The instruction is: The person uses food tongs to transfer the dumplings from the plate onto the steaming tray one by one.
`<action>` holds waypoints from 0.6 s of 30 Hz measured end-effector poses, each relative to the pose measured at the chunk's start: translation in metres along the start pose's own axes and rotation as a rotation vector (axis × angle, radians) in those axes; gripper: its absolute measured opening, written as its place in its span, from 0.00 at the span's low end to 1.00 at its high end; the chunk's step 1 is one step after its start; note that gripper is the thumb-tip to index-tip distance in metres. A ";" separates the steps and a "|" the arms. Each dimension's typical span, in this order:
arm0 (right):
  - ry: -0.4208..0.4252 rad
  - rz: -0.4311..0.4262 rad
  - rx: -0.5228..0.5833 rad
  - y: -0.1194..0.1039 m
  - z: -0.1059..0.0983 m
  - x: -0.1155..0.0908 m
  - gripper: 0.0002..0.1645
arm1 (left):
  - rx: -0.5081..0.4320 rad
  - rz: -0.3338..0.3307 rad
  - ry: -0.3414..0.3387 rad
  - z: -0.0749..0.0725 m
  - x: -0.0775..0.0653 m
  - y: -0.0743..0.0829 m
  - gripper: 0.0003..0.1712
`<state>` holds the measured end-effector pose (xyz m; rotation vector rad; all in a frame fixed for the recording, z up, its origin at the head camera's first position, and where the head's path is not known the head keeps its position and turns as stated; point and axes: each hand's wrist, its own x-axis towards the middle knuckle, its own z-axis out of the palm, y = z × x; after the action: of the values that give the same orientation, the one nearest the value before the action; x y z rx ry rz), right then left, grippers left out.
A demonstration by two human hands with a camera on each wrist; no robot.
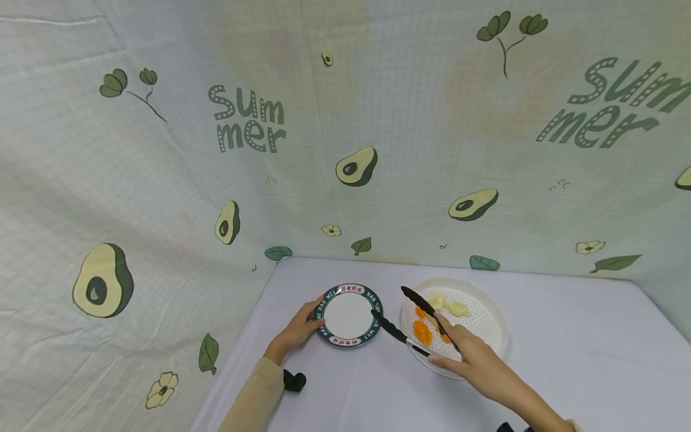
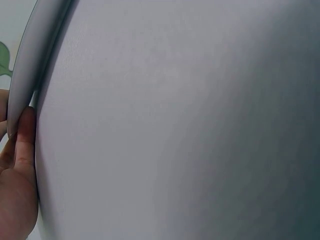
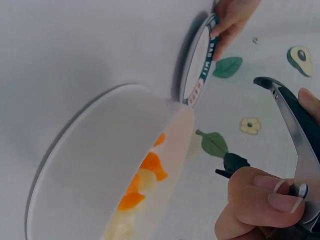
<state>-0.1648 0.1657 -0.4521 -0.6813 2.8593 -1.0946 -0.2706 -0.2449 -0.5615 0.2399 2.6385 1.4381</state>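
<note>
My left hand (image 1: 297,329) grips the left rim of a small white plate (image 1: 347,317) with a dark green lettered border. In the left wrist view, the thumb and fingers of that hand pinch the plate's edge (image 2: 31,60). My right hand (image 1: 477,363) holds a pair of tongs (image 1: 393,329), metal with black tips, their two arms spread apart. Nothing sits between the tips. One tip overlaps the plate's right rim in the head view; the other arm crosses over a large white round dish (image 1: 488,318). In that dish lie orange pieces (image 1: 423,333) and pale yellow pieces (image 1: 457,308).
A white cloth covers the table (image 1: 572,360). Behind it and along the left hangs a pale curtain (image 1: 410,120) printed with avocados and leaves. The large dish stands just right of the plate. A black wrist mount (image 1: 294,381) shows by the left sleeve.
</note>
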 end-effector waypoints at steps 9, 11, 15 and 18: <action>-0.019 0.062 0.130 -0.017 0.038 0.022 0.57 | -0.021 -0.011 0.000 -0.002 0.001 -0.003 0.37; -0.035 0.087 0.165 -0.022 0.049 0.026 0.57 | -0.020 -0.010 0.000 -0.002 0.001 -0.002 0.37; -0.048 0.117 0.208 -0.031 0.070 0.035 0.58 | -0.027 -0.001 -0.011 -0.002 0.000 -0.001 0.37; -0.047 0.126 0.211 -0.037 0.080 0.041 0.57 | -0.034 0.009 -0.018 -0.002 0.000 0.000 0.38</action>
<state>-0.1752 0.0737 -0.4833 -0.5004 2.6540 -1.3166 -0.2710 -0.2465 -0.5610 0.2608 2.5995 1.4756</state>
